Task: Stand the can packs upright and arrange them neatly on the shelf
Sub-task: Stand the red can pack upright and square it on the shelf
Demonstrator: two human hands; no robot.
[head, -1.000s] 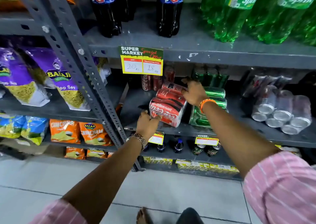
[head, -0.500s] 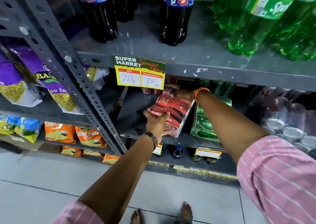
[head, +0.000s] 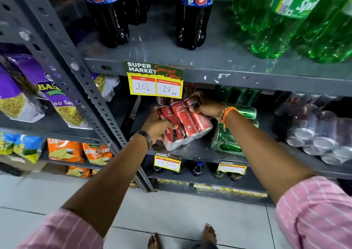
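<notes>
On the middle shelf, under the yellow price tag, I have the red can pack held in both hands, tilted, its lower corner resting near the shelf's front edge. My left hand has its grip wrapped around the pack's near left end, thumb across the cans. My right hand pinches the far top corner of the pack with its fingers closed on it. Just right of it a green can pack lies on its side, touching or nearly touching the red one. Farther right a silver can pack lies tipped with can ends facing me. Dark cola bottles and green bottles stand on the shelf above.
</notes>
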